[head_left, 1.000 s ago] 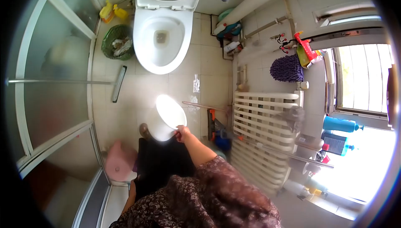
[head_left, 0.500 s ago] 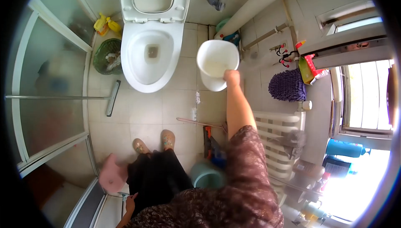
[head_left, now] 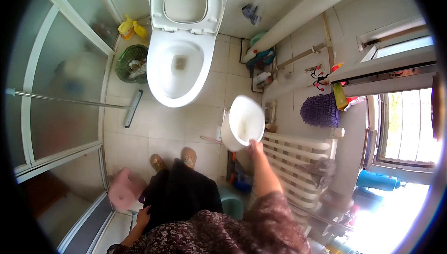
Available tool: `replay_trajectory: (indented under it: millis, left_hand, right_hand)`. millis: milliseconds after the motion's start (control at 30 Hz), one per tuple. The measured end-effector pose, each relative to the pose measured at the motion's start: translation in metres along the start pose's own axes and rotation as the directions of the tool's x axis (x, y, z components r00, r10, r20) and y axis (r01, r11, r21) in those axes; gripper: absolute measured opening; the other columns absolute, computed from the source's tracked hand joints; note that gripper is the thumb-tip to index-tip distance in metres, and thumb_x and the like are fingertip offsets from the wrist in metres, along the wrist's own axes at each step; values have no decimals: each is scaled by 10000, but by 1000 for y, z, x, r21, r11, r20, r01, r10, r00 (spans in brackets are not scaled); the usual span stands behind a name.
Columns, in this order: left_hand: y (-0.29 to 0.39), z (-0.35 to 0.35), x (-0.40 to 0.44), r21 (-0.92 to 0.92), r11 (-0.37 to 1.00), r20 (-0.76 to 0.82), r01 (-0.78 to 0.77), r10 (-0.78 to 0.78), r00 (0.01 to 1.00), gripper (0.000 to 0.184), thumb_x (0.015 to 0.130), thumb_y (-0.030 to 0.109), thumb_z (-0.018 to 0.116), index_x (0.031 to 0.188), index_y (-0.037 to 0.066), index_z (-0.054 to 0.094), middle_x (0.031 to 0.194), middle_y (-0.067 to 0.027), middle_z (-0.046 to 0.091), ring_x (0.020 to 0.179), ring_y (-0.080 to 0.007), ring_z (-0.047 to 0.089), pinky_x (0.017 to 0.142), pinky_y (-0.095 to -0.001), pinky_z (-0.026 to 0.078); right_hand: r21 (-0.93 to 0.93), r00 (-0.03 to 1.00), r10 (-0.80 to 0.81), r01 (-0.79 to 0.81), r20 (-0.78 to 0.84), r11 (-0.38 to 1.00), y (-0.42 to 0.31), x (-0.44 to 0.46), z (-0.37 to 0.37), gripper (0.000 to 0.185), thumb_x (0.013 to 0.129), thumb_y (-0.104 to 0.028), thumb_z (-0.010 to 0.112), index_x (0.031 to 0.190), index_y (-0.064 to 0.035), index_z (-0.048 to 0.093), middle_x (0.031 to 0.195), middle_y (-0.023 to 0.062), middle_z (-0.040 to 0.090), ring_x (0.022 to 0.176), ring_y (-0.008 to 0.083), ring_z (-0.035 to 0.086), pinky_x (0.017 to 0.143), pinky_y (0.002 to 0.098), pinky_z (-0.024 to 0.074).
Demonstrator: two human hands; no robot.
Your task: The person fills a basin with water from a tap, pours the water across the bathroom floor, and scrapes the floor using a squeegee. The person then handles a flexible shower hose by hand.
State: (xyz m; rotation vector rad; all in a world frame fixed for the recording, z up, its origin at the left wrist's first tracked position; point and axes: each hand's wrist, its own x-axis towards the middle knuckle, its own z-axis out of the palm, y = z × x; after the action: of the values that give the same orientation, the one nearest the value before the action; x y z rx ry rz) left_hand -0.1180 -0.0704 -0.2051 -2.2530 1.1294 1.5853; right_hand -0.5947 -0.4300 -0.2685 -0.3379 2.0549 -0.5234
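My right hand [head_left: 255, 148] is closed on the near rim of a white plastic bucket [head_left: 231, 128], which hangs tilted above the floor to the right of the toilet [head_left: 164, 80]. Its wide mouth faces up, and a pale yellowish tint shows on the inside bottom. The toilet has its lid and seat raised, with water in the bowl. Low at my left side, my left hand [head_left: 142, 216] rests against my black trousers [head_left: 182, 196]; its fingers are partly hidden, so I cannot tell whether they grip anything.
A green wastebasket [head_left: 122, 70] with crumpled paper stands left of the toilet, near yellow bottles [head_left: 132, 28]. A long-handled squeegee [head_left: 133, 110] leans across the glass partition. A pink stool [head_left: 125, 189] and a teal bucket [head_left: 231, 206] flank my legs. At right is a white radiator [head_left: 298, 168].
My right hand has drawn the white bucket back toward me, away from the toilet's side, and tilted it more. The camera view has shifted slightly. My left hand stays low by my trousers.
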Motion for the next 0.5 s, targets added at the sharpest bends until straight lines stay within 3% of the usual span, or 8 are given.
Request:
replay_trajectory:
  millis: [100,167,200,233,300,367,500]
  left_hand:
    - [-6,2,2,-57,997,-42,-60,58,997,350,686,146,531,1036,143,523,858,-172,520,777,-319,518,681,-350,431]
    - [8,-4,-3,-145,984,-109,-106,90,990,317,683,149,532,989,67,542,838,-177,562,768,-303,547,666,-340,441]
    - [6,-4,-4,-149,983,-111,-106,90,990,317,683,149,532,989,67,542,838,-177,562,768,-303,547,666,-340,441]
    - [1,-4,-6,-177,975,-130,-133,111,985,308,681,150,536,969,41,546,831,-176,571,763,-292,558,660,-335,443]
    - [14,-5,-6,-217,961,-158,-173,140,977,303,678,152,539,949,15,549,823,-175,581,757,-281,568,654,-331,444]
    - [39,-19,-16,-216,976,-48,1,-12,999,310,678,146,542,954,6,545,823,-172,582,754,-269,573,653,-324,441]
    - [32,-12,-16,-193,981,-59,-34,23,998,309,678,153,546,951,8,548,799,-166,586,740,-265,575,633,-319,441]
  right_hand:
    - [-34,974,219,-217,59,976,53,-17,-9,124,640,-101,528,569,-21,467,449,78,435,362,165,429,296,279,296]
    - [-256,942,334,-327,-16,910,79,-8,-9,105,595,-47,531,525,-37,453,443,78,428,360,172,424,296,284,284]
    - [-495,950,311,-256,30,830,98,12,-9,92,543,-9,524,499,-40,450,441,81,420,349,178,409,289,288,270]
    - [-801,908,-63,396,414,449,133,47,-21,41,527,-35,527,510,-38,490,461,100,467,387,212,448,324,313,306]
    - [-866,879,-37,474,475,159,102,75,-9,61,584,-90,531,625,-55,559,619,102,550,532,229,517,445,327,386]
    - [-853,846,-141,489,515,-180,95,143,12,168,658,-118,486,765,-92,613,791,91,600,700,226,576,612,324,457]
    - [-926,924,-98,357,369,-124,-112,134,28,203,658,-131,525,842,-107,607,912,75,578,817,223,562,694,318,459]
